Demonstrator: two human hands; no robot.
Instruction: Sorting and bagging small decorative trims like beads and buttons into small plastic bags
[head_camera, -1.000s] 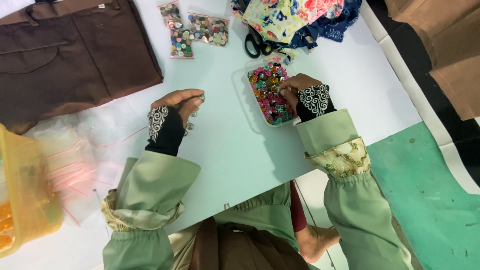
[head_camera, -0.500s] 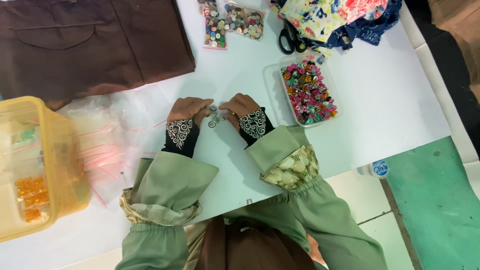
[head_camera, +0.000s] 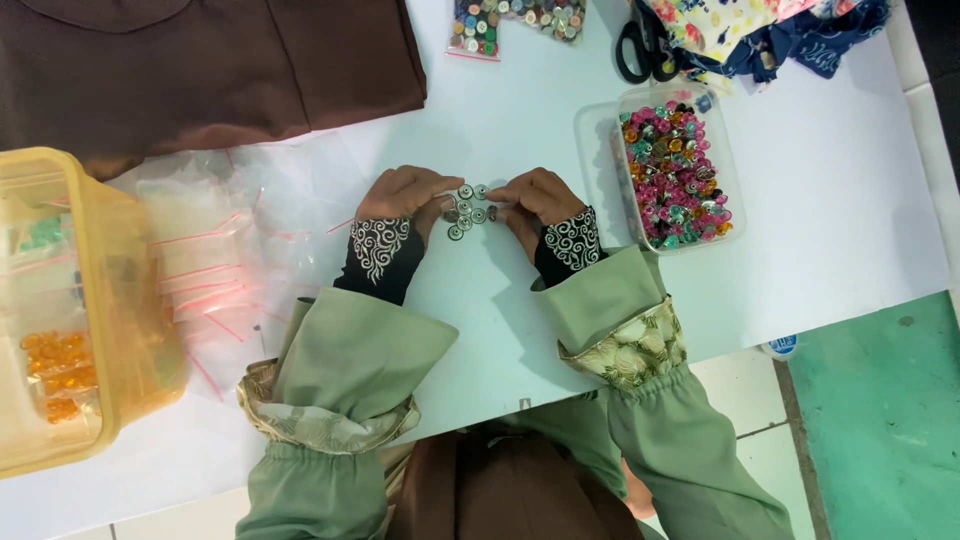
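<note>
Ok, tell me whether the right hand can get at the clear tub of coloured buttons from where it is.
Probably yes. The right hand rests on the white table at the small silver buttons, and the clear tub sits open just beside it on the outer side, with only bare table between them.

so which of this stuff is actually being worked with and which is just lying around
In use:
left hand
right hand
small round buttons between the fingers

Lying about:
clear tub of coloured buttons
scissors
yellow box
brown cloth
button bags
</note>
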